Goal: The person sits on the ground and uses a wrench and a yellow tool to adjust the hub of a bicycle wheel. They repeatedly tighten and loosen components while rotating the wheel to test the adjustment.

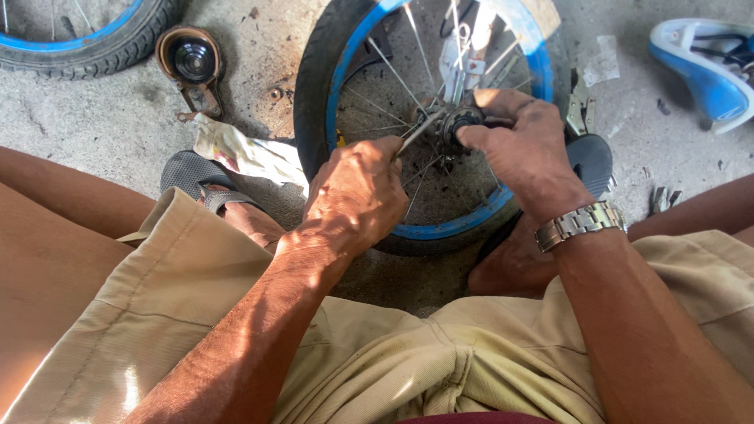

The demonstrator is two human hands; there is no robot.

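Gripping a slim metal tool [415, 132], the left hand [355, 196] is working at the hub [459, 119]; the right hand [522, 145] is pinching that hub. Around it, the small blue-rimmed wheel [440, 230] is lying flat on concrete: likely light, rigid, with thin, bendable spokes [375, 102]; the rim or hub looks safest to grasp.

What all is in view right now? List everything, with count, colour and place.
wheel: one, black tyre, blue rim, centre, on the ground
hub: one, dark, at the wheel's middle
tool: one, thin, metal, tip at the hub
second wheel: one, black and blue, top left
small wheel: one, black with brown edge, top left
rag: one, pale, left of the wheel
blue part: one, blue and white, top right
sandals: two, dark, beside the wheel
shorts: tan, bottom
watch: one, silver, right wrist
left hand: holds the tool
right hand: grips the hub
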